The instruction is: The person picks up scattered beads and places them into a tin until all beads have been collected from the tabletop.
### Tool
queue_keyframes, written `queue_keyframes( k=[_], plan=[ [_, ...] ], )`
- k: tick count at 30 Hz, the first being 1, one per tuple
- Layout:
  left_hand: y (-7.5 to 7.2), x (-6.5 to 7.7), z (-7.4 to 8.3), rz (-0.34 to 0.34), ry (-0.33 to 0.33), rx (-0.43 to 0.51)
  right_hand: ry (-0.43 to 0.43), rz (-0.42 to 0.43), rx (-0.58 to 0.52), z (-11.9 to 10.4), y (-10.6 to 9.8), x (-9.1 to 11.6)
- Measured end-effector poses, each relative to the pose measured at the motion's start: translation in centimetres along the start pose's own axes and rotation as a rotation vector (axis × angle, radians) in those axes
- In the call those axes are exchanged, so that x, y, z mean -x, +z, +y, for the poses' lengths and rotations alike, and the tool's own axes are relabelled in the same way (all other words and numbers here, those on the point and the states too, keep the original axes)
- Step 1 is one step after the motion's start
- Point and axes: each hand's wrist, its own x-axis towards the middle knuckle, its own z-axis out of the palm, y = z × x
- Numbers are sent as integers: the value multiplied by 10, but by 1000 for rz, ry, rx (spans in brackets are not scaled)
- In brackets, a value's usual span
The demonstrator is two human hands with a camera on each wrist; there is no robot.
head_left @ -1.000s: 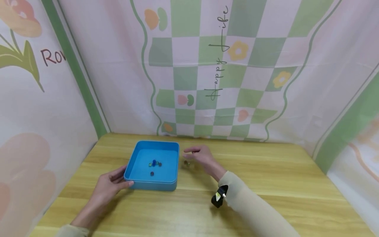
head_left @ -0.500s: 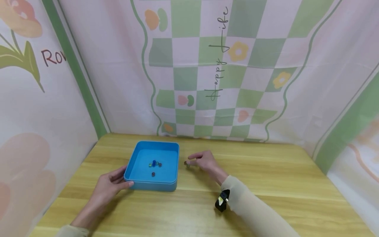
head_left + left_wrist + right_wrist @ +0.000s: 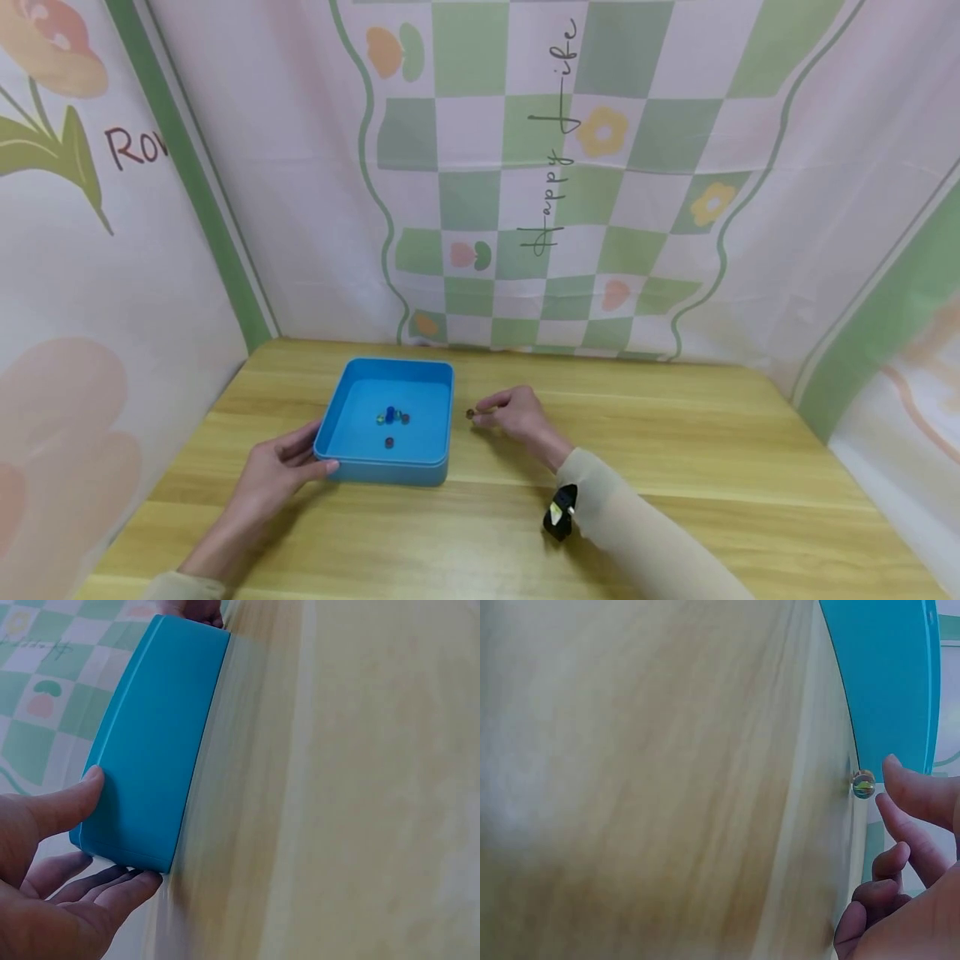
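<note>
My left hand point(image 3: 272, 475) holds a square blue plastic box point(image 3: 390, 472) at its near left corner. In the left wrist view, the thumb lies on the box's wall and the other fingers wrap round its end. Several small glass marbles lie in the box, among them a reddish one point(image 3: 389, 442), with a small dark blue piece point(image 3: 390, 414) beside them. To the right of the box, my right hand point(image 3: 517, 414) reaches low to a brownish marble point(image 3: 470, 413). Thumb and forefinger stand apart, their tips right by a glass marble point(image 3: 863, 784) in the right wrist view.
The wooden table point(image 3: 480, 542) carries the box. Behind it hangs a pale cloth point(image 3: 525, 183) with green checks, and more printed cloth point(image 3: 112, 283) closes the left side. A black strap device point(image 3: 559, 513) sits on the right wrist.
My right hand has drawn back from beside the box wall and lowered to the marbles on the table. The reddish marble in the box has rolled slightly right. My left hand stays put.
</note>
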Motion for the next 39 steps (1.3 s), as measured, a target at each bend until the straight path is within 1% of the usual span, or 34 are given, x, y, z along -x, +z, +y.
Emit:
queue_keyframes(
  k=[11,16,23,32,36,39],
  plan=[
    [0,1,1,4,-3,-12,2,26,66,1,2,-1],
    [0,1,1,3,-4,-9,-8,13,104,-1,2,-1],
    [0,2,2,3,-22,-14,-37,10,146,-1,2,0],
    [0,1,1,-1,-9,-5,-37,9,141,0,-1,-1],
    [0,0,0,3,-11,0,-23,7,102,-2,-4,-2],
    [0,0,-1,5,-11,2,4,6,67,-5,-5,-4]
  ],
)
